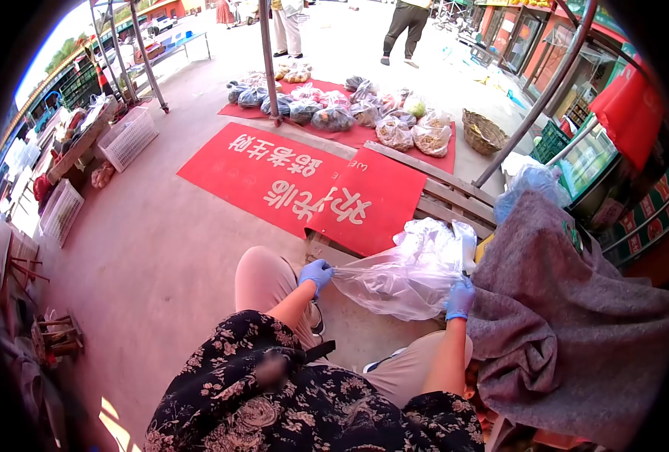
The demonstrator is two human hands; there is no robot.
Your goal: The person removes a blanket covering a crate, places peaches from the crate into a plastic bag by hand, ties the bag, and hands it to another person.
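Observation:
Between my two blue-gloved hands a clear plastic bag (394, 285) is stretched out in front of my knees. My left hand (316, 276) pinches the bag's left end, drawn to a narrow point. At the other side my right hand (460, 298) grips its right edge, close to a crumpled heap of thin white plastic bags (434, 239). Whether the stretched bag is separate from that heap, I cannot tell. A grey-brown blanket (545, 301) lies draped just right of my right hand.
Red mats with white characters (266, 177) lie ahead, beside wooden slats (455, 197). Several filled plastic bags (334, 113) sit beyond, near a wicker basket (483, 132). A metal pole (268, 60) stands in front. White crates (128, 138) are at left. Two people stand far off.

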